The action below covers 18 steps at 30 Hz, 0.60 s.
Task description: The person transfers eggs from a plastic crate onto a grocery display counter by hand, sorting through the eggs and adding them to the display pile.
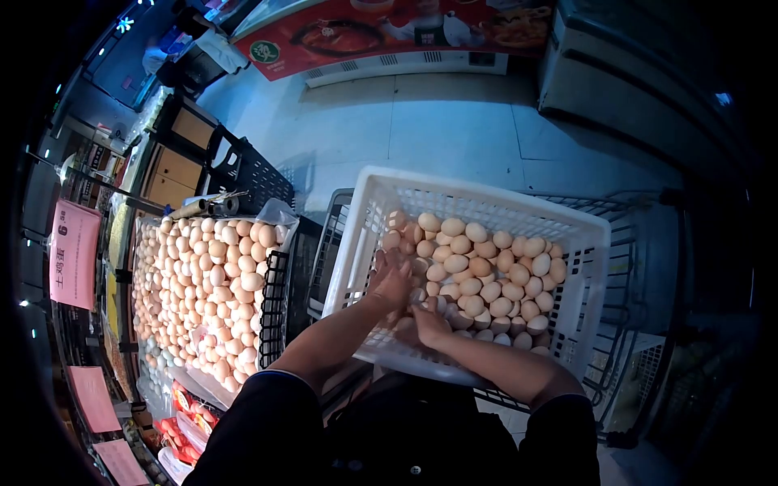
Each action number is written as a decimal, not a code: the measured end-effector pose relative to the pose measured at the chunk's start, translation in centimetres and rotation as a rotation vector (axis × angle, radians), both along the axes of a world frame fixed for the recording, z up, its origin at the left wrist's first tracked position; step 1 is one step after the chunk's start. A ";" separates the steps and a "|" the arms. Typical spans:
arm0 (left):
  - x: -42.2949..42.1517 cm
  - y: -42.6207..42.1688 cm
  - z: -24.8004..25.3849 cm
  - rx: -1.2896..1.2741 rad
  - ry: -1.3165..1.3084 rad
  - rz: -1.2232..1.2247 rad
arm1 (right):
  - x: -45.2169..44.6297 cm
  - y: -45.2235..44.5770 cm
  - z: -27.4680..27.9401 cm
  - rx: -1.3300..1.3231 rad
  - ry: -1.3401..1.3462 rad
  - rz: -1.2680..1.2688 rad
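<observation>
A white plastic basket (478,193) holds many light brown eggs (486,267). Both of my hands are inside it, at its left end. My left hand (391,279) reaches down beside the eggs with its fingers spread, partly blurred. Lower and to the right, my right hand (429,322) touches eggs near the basket's front wall; its fingers are partly hidden, and I cannot make out whether it grips one. Left of the basket, a display bin (274,312) is heaped with more eggs (203,283).
The basket rests on a black wire cart (620,324). Pink price signs (74,255) hang at the left. Red net bags (182,429) lie below the egg display. A black crate (251,174) stands behind it. A person (215,44) is at the far left, beside a red-fronted freezer (348,36).
</observation>
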State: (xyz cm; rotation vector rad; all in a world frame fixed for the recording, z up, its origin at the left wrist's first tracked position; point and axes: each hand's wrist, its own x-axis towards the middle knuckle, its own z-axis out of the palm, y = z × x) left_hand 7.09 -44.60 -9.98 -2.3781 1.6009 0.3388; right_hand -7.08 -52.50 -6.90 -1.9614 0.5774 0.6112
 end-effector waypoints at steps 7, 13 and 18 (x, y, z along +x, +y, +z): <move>-0.3 -1.0 7.5 0.108 0.317 0.082 | -2.6 -8.7 5.6 1.032 0.215 -0.430; -0.1 -1.5 8.3 0.187 0.320 0.096 | -4.4 -12.0 8.3 1.687 0.087 -0.709; 0.9 -0.4 6.8 0.246 0.307 -0.025 | -4.4 -12.3 9.0 1.796 -0.008 -0.741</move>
